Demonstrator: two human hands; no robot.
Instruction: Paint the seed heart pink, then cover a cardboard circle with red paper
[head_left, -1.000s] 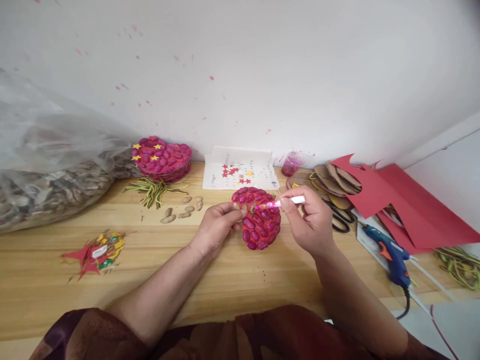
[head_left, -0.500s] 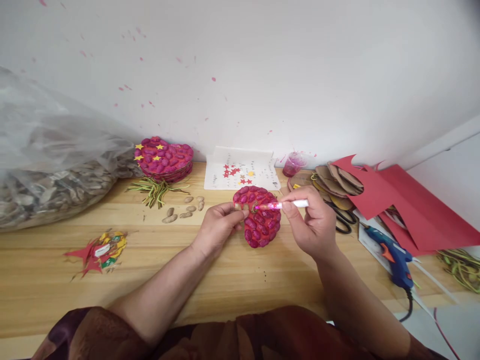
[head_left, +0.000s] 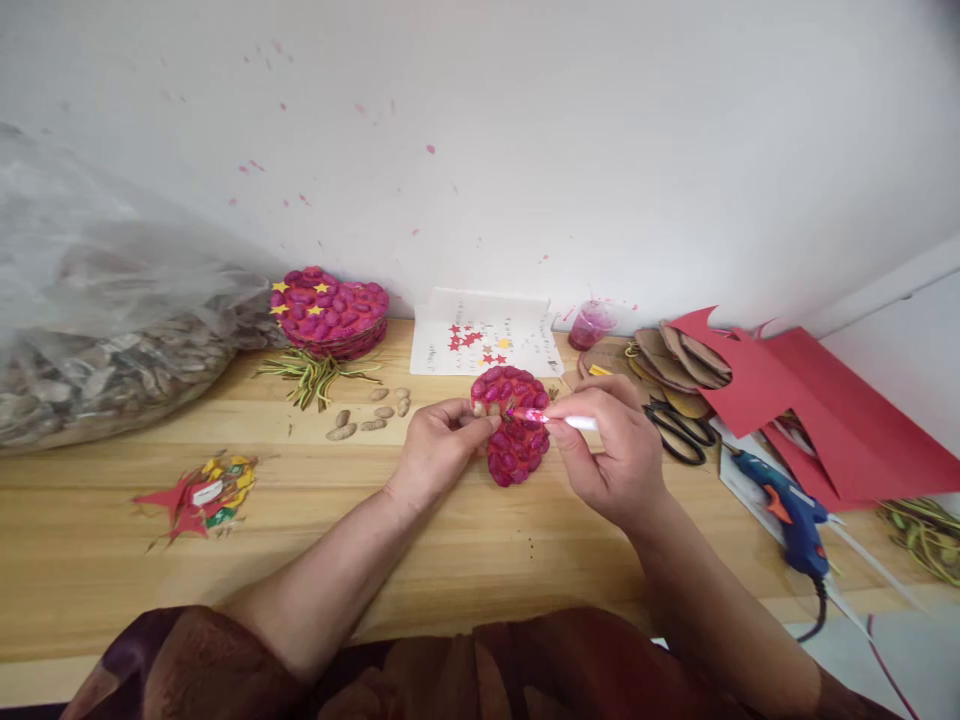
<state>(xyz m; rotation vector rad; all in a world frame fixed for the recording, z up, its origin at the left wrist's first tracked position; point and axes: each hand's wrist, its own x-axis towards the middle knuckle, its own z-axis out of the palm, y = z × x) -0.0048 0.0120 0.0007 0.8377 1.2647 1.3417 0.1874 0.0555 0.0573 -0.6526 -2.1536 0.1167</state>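
My left hand (head_left: pixel 444 440) pinches the left edge of a peanut-covered craft piece (head_left: pixel 517 460), its bumpy shells painted magenta over a red base. A couple of shells beside my left thumb are still bare tan. In my right hand (head_left: pixel 611 455) is a slim white paintbrush (head_left: pixel 579 423), its front part stained pink. The pink tip touches the middle of the piece, near a brownish unpainted patch. Both hands are closed, and the piece is held above the wooden table (head_left: pixel 450 590).
Loose peanuts (head_left: pixel 342 432), a stack of painted pieces with yellow stars (head_left: pixel 337 310) and a bag of shells (head_left: pixel 105 390) lie left. Behind are a star-covered paper (head_left: pixel 442 352) and a paint cup (head_left: pixel 591 325). Scissors (head_left: pixel 686 435), a glue gun (head_left: pixel 795 515) and red paper (head_left: pixel 840 420) lie right.
My right hand has moved a little left, and the brush is now closer in over the piece. The piece has turned slightly in my left hand, which keeps its grip.
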